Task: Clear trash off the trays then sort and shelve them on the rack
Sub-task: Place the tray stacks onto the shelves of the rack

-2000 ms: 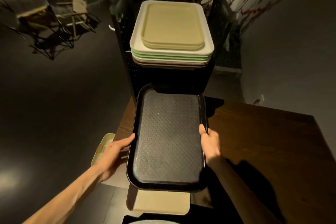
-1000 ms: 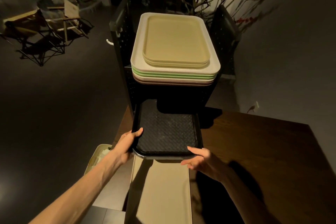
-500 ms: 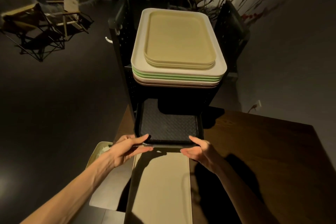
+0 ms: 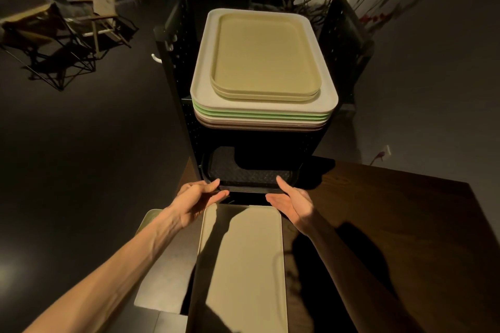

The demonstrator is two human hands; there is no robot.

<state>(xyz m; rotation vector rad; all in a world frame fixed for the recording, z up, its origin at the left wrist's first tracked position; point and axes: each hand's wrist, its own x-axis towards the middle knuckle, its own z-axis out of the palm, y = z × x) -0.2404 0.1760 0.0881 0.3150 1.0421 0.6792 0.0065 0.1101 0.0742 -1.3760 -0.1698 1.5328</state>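
The black tray (image 4: 244, 174) sits in the lower shelf of the black rack (image 4: 186, 105), its near edge just showing. The left hand (image 4: 196, 201) touches that edge at the left corner, fingers straight and together. The right hand (image 4: 293, 203) is at the right end, fingers straight and slightly apart; contact is hard to tell in the dim light. A stack of trays (image 4: 263, 105) fills the top shelf. Nearer, a beige tray (image 4: 243, 265) lies on the brown table (image 4: 392, 224).
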